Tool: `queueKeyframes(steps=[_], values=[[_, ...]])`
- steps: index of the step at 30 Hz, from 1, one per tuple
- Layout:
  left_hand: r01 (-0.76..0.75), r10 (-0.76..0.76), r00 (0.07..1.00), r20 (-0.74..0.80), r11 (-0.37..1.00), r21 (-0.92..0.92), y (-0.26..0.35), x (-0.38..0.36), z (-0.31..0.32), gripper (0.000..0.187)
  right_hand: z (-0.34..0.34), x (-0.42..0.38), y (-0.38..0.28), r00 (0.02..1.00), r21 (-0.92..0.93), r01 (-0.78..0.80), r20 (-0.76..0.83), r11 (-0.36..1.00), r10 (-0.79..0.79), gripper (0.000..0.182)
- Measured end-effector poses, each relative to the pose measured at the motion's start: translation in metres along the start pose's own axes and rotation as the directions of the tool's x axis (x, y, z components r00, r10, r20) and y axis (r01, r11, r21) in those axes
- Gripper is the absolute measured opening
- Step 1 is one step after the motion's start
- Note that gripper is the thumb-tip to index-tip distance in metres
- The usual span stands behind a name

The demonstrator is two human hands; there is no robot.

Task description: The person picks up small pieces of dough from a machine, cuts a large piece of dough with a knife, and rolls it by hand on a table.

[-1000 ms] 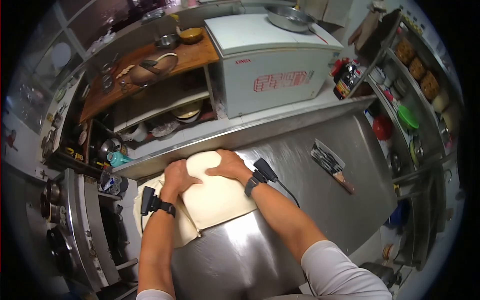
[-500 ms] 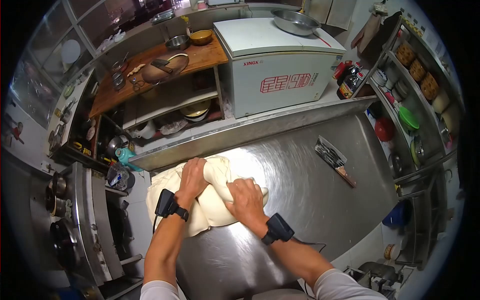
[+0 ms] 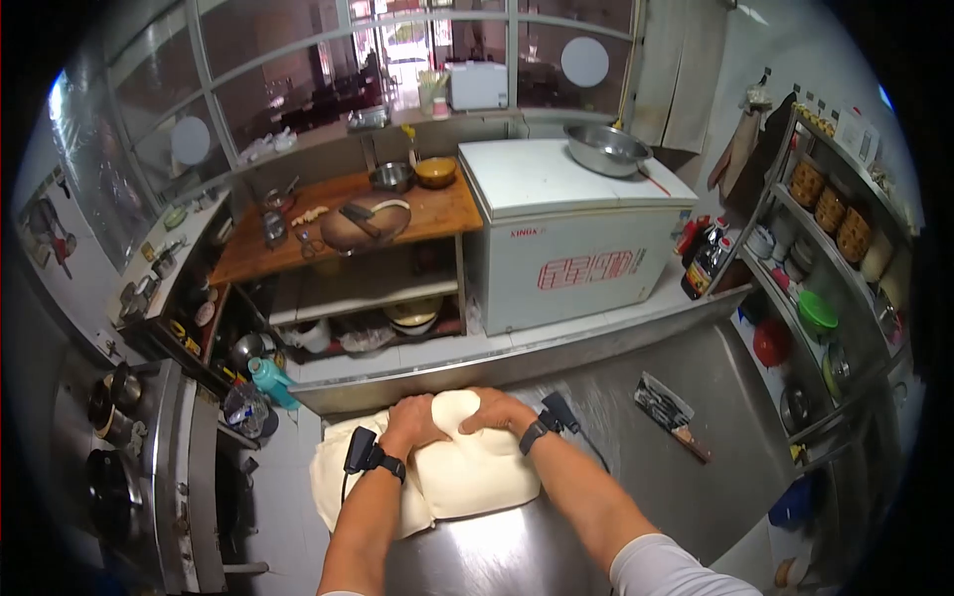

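Observation:
A large mass of pale dough (image 3: pixel 477 479) lies on the steel worktop in front of me, smooth and rounded on the right, with a crease down the middle and looser folds at the left. My left hand (image 3: pixel 413 423) grips its far side near the crease, the fingers curled over the far edge. Just to the right, my right hand (image 3: pixel 499 410) holds the far edge too, its thumb pressed into the top. Between the two hands a bulge of dough rises. The fingertips of both hands are partly hidden behind the dough.
A scraper (image 3: pixel 666 407) with a wooden handle lies on the steel worktop (image 3: pixel 616 497) to the right. Behind the worktop's raised rim (image 3: pixel 397 377) stand a white chest freezer (image 3: pixel 586 263) and a wooden table (image 3: pixel 248 248). Shelves (image 3: pixel 795 248) line the right side, a stove (image 3: pixel 159 467) the left.
My right hand has gone from the dough's right side to its far edge, close to my left hand. The dough's near right part looks smoother and rounder. My view has tilted upward.

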State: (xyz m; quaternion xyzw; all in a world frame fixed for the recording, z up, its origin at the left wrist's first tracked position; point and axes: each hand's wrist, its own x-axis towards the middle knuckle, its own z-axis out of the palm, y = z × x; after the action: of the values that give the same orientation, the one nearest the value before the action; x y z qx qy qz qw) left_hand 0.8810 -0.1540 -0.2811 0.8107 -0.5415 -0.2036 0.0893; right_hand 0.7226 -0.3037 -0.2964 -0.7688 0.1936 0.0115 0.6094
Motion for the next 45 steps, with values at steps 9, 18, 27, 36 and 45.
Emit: queueKeyframes(steps=[9, 18, 27, 36, 45], values=[[-0.18, 0.263, 0.843, -0.468, 0.96, 0.215, 0.084, -0.108, 0.006, 0.022, 0.08, -0.18, -0.041, 0.792, -0.459, -0.029, -0.553, 0.888, -0.26, 0.043], [-0.216, 0.333, 0.842, -0.424, 0.929, 0.301, 0.19, -0.288, 0.064, 0.036, 0.133, -0.334, 0.034, 0.826, -0.558, 0.142, -0.388, 0.818, -0.408, 0.045], [-0.144, 0.133, 0.988, -0.082, 0.98, -0.139, 0.201, -0.435, 0.146, 0.046, 0.122, -0.395, 0.034, 0.883, -0.548, 0.408, 0.036, 0.73, -0.467, 0.012], [0.057, -0.23, 0.843, -0.486, 0.937, -0.344, 0.167, -0.456, 0.1, 0.028, 0.106, -0.392, 0.061, 0.774, -0.219, -0.064, -0.627, 0.974, -0.09, 0.031], [0.283, -0.545, 0.783, 0.299, -0.115, -0.952, 0.131, -0.355, 0.167, 0.053, 0.115, -0.359, 0.037, 0.92, 0.463, -0.149, -0.258, 0.874, 0.294, 0.056]])
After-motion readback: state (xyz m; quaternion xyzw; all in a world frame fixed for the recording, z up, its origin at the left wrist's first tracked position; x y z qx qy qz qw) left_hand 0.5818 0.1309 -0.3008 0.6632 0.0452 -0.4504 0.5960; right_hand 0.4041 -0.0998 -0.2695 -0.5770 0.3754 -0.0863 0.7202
